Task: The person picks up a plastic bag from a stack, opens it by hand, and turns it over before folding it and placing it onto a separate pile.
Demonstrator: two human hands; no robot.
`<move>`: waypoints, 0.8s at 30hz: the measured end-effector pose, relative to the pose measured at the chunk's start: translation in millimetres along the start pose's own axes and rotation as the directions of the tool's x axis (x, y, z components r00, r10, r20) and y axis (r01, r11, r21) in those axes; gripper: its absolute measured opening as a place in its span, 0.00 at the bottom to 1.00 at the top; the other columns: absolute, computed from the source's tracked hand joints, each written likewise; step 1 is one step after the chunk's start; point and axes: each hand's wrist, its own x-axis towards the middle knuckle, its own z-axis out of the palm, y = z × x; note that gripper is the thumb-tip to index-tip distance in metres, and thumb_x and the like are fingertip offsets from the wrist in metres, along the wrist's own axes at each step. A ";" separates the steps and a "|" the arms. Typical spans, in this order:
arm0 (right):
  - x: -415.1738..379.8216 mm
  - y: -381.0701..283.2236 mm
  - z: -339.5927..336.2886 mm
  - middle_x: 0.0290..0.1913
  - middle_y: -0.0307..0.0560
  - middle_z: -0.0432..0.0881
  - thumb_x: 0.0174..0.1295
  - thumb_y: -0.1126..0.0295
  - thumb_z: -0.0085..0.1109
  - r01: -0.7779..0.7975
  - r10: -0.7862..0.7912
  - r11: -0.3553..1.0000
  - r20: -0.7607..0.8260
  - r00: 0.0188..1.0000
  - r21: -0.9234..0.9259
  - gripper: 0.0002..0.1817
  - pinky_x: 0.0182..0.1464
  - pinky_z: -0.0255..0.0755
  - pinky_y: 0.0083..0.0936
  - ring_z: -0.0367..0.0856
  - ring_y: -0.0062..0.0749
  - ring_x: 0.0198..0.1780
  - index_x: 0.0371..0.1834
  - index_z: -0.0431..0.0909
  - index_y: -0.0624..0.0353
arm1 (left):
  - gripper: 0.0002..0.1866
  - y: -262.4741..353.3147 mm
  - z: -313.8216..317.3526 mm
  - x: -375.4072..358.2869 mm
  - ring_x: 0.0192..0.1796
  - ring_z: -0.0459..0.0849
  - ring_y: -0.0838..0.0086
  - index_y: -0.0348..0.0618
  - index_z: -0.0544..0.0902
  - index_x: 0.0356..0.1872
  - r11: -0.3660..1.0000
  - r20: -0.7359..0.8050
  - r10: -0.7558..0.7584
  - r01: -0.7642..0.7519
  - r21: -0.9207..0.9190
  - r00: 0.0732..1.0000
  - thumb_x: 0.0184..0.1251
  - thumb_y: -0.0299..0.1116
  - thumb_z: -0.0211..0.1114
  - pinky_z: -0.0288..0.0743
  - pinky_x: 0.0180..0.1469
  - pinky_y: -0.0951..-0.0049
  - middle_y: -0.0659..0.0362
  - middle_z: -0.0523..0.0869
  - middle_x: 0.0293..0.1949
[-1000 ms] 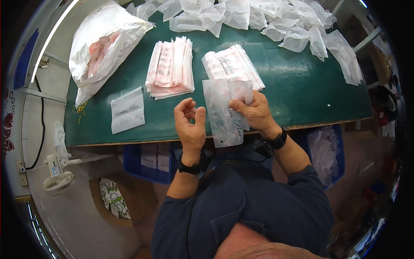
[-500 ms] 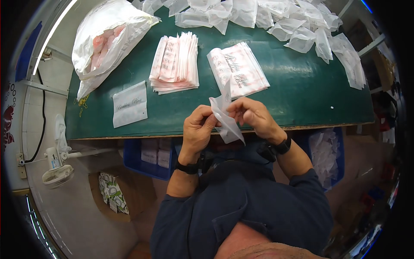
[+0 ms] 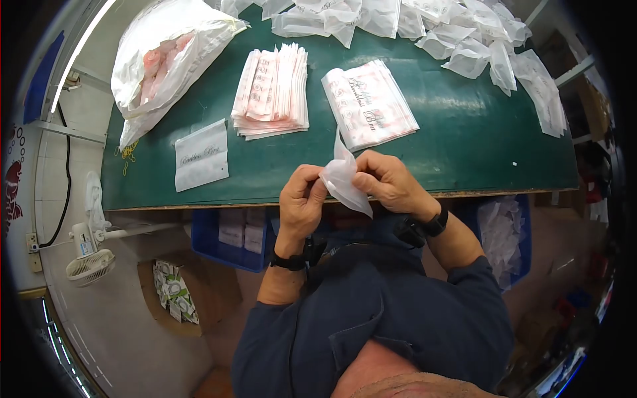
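Observation:
A translucent white plastic bag [image 3: 342,179] is held between both hands, just above the table's near edge, its surface bent and creased. My left hand [image 3: 302,199] pinches its left side with thumb and fingers. On the right side, my right hand [image 3: 390,180] grips it between thumb and bent fingers. Beyond my right hand lies a stack of printed bags [image 3: 373,103] with black lettering. Left of that stands a taller pile of pinkish printed bags [image 3: 271,93]. One flat printed bag [image 3: 202,156] lies alone further left.
A large white sack [image 3: 166,60] with pink contents sits at the table's [image 3: 458,156] back left. Many loose translucent bags [image 3: 468,56] cover the back right. Blue bins [image 3: 232,255] stand below the table, and a white fan [image 3: 91,262] is at the left.
My right hand has closed in on the bag, its thumb now against it. The bag is turned and bunched differently between the hands. The view has shifted slightly.

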 end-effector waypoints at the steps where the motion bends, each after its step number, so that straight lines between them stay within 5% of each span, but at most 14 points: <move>1: -0.5 0.8 4.8 0.27 0.30 0.74 0.75 0.65 0.60 0.044 -0.041 0.997 0.043 0.998 -0.070 0.12 0.32 0.64 0.18 0.68 0.13 0.31 0.35 0.78 0.61 | 0.07 -0.5 -1.5 -0.8 0.44 0.80 0.79 0.35 0.83 0.47 1.000 0.000 -0.004 0.004 0.003 1.000 0.76 0.27 0.64 0.74 0.46 0.80 0.61 0.83 0.43; 5: -2.4 6.4 16.7 0.26 0.31 0.73 0.73 0.64 0.62 -0.103 0.082 0.968 0.098 0.992 0.229 0.13 0.31 0.65 0.17 0.67 0.14 0.29 0.35 0.77 0.62 | 0.09 -1.5 -9.8 4.9 0.45 0.79 0.80 0.35 0.82 0.50 0.998 0.134 -0.031 0.024 0.053 0.991 0.80 0.31 0.60 0.74 0.48 0.79 0.61 0.82 0.43; 9: -2.5 6.9 10.7 0.26 0.31 0.73 0.72 0.64 0.63 -0.244 0.225 0.945 0.111 0.968 0.216 0.13 0.30 0.66 0.19 0.68 0.14 0.28 0.35 0.76 0.62 | 0.10 -6.2 -7.0 7.2 0.46 0.81 0.79 0.34 0.82 0.51 1.000 0.212 0.007 -0.004 -0.017 0.977 0.79 0.31 0.60 0.75 0.51 0.78 0.59 0.84 0.45; 10: -2.7 7.3 10.2 0.26 0.31 0.73 0.72 0.64 0.63 -0.245 0.226 0.945 0.107 0.968 0.215 0.13 0.30 0.66 0.19 0.68 0.14 0.28 0.35 0.76 0.62 | 0.10 -7.7 -4.2 5.8 0.46 0.82 0.78 0.34 0.82 0.52 0.977 0.170 -0.092 0.122 -0.175 0.981 0.78 0.30 0.61 0.76 0.51 0.78 0.59 0.85 0.46; 12: -3.8 9.5 11.5 0.25 0.32 0.74 0.71 0.64 0.64 -0.130 0.123 0.983 0.061 0.991 0.132 0.13 0.29 0.66 0.22 0.69 0.15 0.27 0.34 0.76 0.62 | 0.10 -9.6 0.7 1.2 0.47 0.84 0.78 0.33 0.83 0.53 0.812 0.132 -0.306 0.331 -0.482 0.943 0.77 0.28 0.62 0.78 0.51 0.78 0.57 0.86 0.47; 18: -5.6 8.7 19.9 0.23 0.40 0.76 0.69 0.65 0.67 0.035 -0.044 0.993 -0.077 0.996 -0.109 0.14 0.27 0.69 0.29 0.74 0.27 0.24 0.31 0.75 0.62 | 0.12 -14.3 2.6 -6.9 0.45 0.86 0.77 0.33 0.82 0.54 0.815 0.178 -0.306 0.354 -0.459 0.935 0.74 0.25 0.64 0.82 0.49 0.76 0.55 0.88 0.47; 21: -2.9 13.0 20.1 0.23 0.47 0.76 0.68 0.67 0.67 0.256 -0.301 0.873 -0.044 0.953 -0.414 0.13 0.26 0.67 0.30 0.74 0.37 0.22 0.31 0.75 0.61 | 0.12 -19.8 -0.2 -11.9 0.44 0.87 0.77 0.33 0.82 0.55 0.832 0.209 -0.281 0.346 -0.433 0.937 0.73 0.24 0.64 0.82 0.47 0.76 0.56 0.88 0.46; 24: -3.8 15.8 18.2 0.23 0.50 0.75 0.66 0.67 0.68 0.325 -0.386 0.805 -0.023 0.922 -0.497 0.13 0.26 0.68 0.33 0.74 0.44 0.23 0.29 0.74 0.61 | 0.14 -11.7 5.1 -12.2 0.45 0.86 0.77 0.33 0.82 0.55 0.884 0.144 -0.262 0.297 -0.360 0.954 0.72 0.24 0.67 0.83 0.47 0.76 0.56 0.88 0.47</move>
